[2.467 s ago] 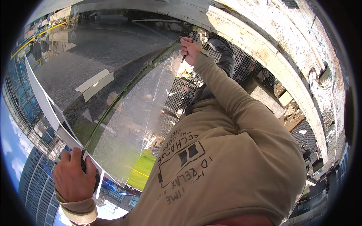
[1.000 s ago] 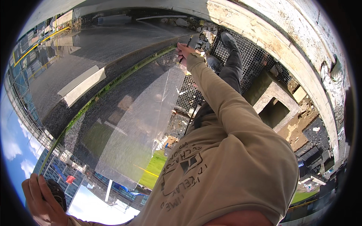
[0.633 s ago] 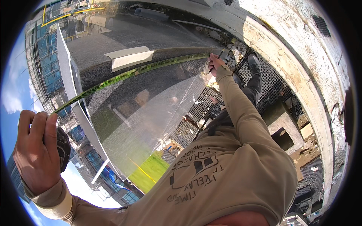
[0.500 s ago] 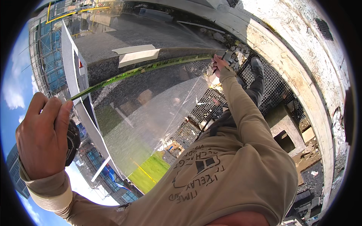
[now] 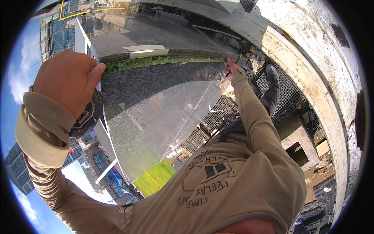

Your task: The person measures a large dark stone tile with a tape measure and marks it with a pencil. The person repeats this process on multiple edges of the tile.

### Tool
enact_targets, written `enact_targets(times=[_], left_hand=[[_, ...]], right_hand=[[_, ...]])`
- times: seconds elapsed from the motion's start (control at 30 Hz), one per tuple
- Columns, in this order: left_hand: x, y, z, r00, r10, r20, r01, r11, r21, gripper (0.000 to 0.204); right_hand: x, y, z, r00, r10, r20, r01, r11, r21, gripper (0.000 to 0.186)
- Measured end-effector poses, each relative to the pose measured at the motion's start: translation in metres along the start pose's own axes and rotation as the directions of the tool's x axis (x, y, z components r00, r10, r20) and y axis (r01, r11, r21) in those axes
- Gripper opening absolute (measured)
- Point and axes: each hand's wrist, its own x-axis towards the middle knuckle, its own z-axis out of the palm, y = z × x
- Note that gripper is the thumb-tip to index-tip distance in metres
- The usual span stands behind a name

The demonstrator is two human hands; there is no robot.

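A green tape measure blade (image 5: 156,60) is stretched along the edge of a glossy grey panel (image 5: 152,97). At its left end my left hand (image 5: 64,84) is closed, the thumb pressed on the blade. A chunky black object (image 5: 89,117), perhaps a watch, shows at that wrist. My right hand (image 5: 232,68) pinches near the far end of the blade and also holds a thin dark pen-like stick (image 5: 238,60). Exactly how its fingers grip the blade is too small to tell. Pale tape-like strips (image 5: 148,52) lie on the panel just beyond the blade.
Black perforated mats (image 5: 292,91) lie under my dark shoe (image 5: 272,76), with rubble (image 5: 255,58) beside them. A long pale concrete ledge (image 5: 307,66) curves along the right. A hollow block (image 5: 298,144) stands near my leg. Scaffolding (image 5: 58,31) rises at the far left.
My left hand has moved up and to the right, bringing its end of the blade closer to the panel's edge. The blade now shows its broad marked face. My right hand keeps its pinch.
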Motion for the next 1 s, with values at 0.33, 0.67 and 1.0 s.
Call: enact_targets(times=[0.33,0.67,1.0], left_hand=[[0.011,-0.004,0.0,0.99,0.021,0.14,-0.008,0.996,-0.093,0.037],[0.015,-0.002,0.001,0.992,0.09,0.092,-0.082,0.993,-0.088,0.041],[0.016,0.004,0.0,0.987,-0.056,0.151,0.067,0.995,-0.069,0.042]], right_hand=[[0.0,0.005,0.002,1.0,-0.008,-0.011,0.009,1.0,0.022,0.019],[-0.007,0.007,0.005,0.998,-0.06,-0.024,0.058,0.997,-0.053,0.025],[-0.01,0.0,0.0,0.994,-0.072,-0.076,0.057,0.982,-0.182,0.023]])
